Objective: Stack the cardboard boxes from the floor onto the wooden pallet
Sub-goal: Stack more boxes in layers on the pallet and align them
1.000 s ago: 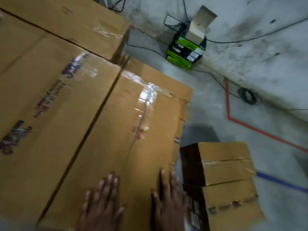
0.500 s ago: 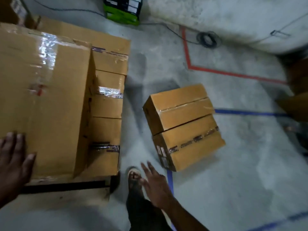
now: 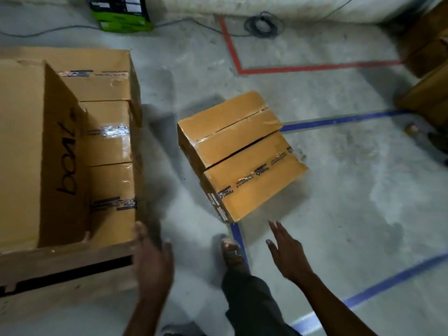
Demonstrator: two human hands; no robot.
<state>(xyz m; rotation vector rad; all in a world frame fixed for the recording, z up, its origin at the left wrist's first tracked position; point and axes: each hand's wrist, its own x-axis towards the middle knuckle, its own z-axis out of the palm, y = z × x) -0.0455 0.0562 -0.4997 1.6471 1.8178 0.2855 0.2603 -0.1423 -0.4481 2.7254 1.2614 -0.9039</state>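
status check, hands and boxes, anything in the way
Both hands open, empty: left, right. Two boxes on floor, untouched. Foot near them.

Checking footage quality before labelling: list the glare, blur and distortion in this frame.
Head view: dim light; glare on the clear tape of the stacked boxes; left hand motion-blurred, right hand sharper; wide-angle bending splays the pallet and the blue floor tape.

A green-and-black carton [image 3: 121, 13] and a coiled black cable [image 3: 263, 25] lie on the concrete floor [image 3: 339, 190] near red tape [image 3: 303, 68].
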